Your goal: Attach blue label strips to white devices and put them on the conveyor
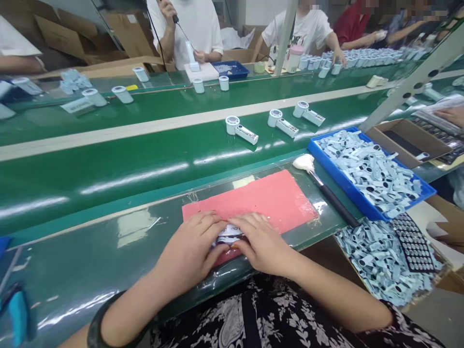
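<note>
My left hand (194, 242) and my right hand (260, 241) curl round a small white part with dark markings (231, 232). Both sets of fingers press on it from either side, and they cover most of it, so its full shape is hidden. Under the part lies a pink-red mat (275, 200) on the glossy green bench. To the right of the mat rests a hammer (326, 188) with a black grip and a white-wrapped head.
A blue tray (314, 145) heaped with small pale-blue parts stands at right, above a box of similar pieces (384, 261). Several white handled devices (241, 129) lie on the green conveyor belt (152, 164). Blue-handled pliers (18, 314) lie at lower left. Co-workers sit opposite.
</note>
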The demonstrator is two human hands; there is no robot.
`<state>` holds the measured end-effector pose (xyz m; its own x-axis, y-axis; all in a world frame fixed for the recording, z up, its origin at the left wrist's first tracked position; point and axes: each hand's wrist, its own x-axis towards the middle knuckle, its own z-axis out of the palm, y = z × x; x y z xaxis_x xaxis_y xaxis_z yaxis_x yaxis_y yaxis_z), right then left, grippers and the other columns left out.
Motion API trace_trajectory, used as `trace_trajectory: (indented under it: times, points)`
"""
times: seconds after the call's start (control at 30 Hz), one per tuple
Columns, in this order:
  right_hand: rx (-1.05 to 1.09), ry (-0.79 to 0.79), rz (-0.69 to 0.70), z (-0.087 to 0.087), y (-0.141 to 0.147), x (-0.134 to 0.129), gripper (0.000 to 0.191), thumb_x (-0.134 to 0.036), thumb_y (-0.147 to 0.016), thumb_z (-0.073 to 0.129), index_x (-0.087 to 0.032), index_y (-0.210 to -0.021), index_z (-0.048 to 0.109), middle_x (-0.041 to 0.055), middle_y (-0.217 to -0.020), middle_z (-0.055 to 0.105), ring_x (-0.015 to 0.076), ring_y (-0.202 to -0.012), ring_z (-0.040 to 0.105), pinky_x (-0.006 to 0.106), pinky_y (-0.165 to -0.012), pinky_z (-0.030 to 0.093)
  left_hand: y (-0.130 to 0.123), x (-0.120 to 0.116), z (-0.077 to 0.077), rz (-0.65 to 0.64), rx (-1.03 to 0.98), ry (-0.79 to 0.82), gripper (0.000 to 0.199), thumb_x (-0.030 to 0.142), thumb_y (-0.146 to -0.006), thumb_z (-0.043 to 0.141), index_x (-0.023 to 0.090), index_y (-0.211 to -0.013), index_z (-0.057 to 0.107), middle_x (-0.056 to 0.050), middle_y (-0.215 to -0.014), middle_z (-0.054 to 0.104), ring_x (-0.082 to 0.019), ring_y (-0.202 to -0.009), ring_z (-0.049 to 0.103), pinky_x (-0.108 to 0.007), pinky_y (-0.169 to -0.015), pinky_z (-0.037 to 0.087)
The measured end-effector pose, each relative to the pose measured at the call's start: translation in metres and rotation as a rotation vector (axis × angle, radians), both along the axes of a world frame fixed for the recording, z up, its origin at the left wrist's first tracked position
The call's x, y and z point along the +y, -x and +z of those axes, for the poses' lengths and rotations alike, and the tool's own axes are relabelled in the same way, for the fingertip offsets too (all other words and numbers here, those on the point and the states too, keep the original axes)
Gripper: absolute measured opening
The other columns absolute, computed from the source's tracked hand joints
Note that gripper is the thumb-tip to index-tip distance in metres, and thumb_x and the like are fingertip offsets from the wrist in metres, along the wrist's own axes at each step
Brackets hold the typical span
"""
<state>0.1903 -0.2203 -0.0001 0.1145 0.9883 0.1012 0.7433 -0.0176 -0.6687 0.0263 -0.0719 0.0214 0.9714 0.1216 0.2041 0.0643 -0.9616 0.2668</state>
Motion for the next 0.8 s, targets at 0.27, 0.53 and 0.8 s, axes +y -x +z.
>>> trace_trajectory:
  times: [0.27,0.53,0.8]
  points:
    - [0.042,0.003,-0.015,-0.002,-0.008,0.009,0.037,-0.025,-0.101,0.054,-0.018,-0.137,0.056,0.0095,-0.13,0.066,0.0261,-0.118,0.057,0.047,-0.105,0.045,-0.006,0.005,-0.001,-0.019,-0.041,-0.033,0.024,0.029,-0.102,0.05,0.015,-0.119,0.061,-0.013,-0.115,0.07,-0.032,-0.109,0.064,-0.056,-0.095,0.055]
    - [-0.212,-0.188,-0.101,-0.004,-0.006,0.023,0.023,-0.026,-0.103,0.054,-0.019,-0.12,0.067,0.0097,-0.125,0.07,0.0285,-0.119,0.058,0.05,-0.106,0.042,-0.003,0.017,-0.009,0.071,-0.209,-0.062,0.014,0.02,-0.1,0.054,0.018,-0.111,0.062,-0.013,-0.121,0.066,-0.029,-0.115,0.062,-0.051,-0.097,0.054]
    - [-0.199,-0.224,-0.118,-0.018,-0.008,0.042,0.026,-0.022,-0.106,0.042,-0.016,-0.107,0.067,0.0131,-0.108,0.072,0.0256,-0.103,0.062,0.042,-0.092,0.052,-0.016,0.029,-0.011,0.117,-0.18,0.201,0.017,0.021,-0.098,0.054,0.021,-0.11,0.067,-0.01,-0.119,0.067,-0.026,-0.112,0.061,-0.048,-0.095,0.052]
